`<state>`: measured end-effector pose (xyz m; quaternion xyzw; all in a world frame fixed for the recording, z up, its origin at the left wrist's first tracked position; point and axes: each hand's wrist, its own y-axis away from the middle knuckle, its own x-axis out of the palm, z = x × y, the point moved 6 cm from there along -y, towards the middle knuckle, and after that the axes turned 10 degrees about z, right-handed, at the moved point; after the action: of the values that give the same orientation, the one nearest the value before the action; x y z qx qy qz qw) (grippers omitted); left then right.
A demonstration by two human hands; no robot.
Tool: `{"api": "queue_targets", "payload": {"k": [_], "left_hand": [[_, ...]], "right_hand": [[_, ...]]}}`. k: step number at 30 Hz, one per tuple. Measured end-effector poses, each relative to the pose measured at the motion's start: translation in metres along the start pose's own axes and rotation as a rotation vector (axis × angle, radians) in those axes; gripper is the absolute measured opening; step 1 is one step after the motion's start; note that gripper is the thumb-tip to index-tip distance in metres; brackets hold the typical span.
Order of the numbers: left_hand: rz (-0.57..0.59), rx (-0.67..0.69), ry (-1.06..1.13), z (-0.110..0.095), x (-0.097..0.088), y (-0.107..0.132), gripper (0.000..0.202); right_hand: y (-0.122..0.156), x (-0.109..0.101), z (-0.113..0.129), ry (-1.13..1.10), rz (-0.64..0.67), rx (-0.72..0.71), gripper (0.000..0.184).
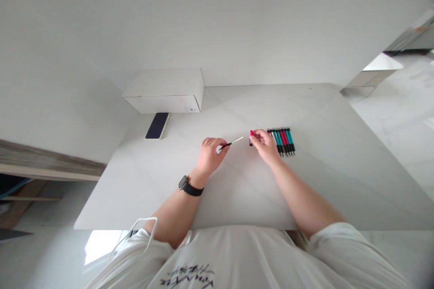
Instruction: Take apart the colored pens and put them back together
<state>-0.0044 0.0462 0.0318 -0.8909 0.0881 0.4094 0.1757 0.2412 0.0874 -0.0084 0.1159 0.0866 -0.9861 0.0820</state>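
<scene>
Slim black-and-white pen refill (233,142) pinched in left hand (210,154), apart from red pen barrel (251,137) pinched in right hand (264,144); this pen is separated, while the teal, red and black pen row (281,141) beside the right hand appears whole on the white table (152,189).

The lined-up pens (281,141) show black, teal and red.

Smooth, veined stone tabletop (322,180); glossy plastic pens (281,141).
</scene>
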Motion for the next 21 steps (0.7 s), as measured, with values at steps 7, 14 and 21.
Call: {"api": "queue_targets", "payload": {"k": [7,14,21], "left_hand": [[-0.028,-0.041,0.002,0.01,-0.005,-0.001,0.007],[-0.037,-0.023,-0.037,0.009,-0.002,-0.001,0.006],[-0.035,-0.021,-0.053,0.009,-0.001,0.0,0.006]], "right_hand": [[0.005,0.005,0.023,0.34,0.0,-0.177,0.021],[0.006,0.006,0.027,0.389,0.02,-0.221,0.016],[0.006,0.008,0.03,0.444,0.049,-0.238,0.014]]}}
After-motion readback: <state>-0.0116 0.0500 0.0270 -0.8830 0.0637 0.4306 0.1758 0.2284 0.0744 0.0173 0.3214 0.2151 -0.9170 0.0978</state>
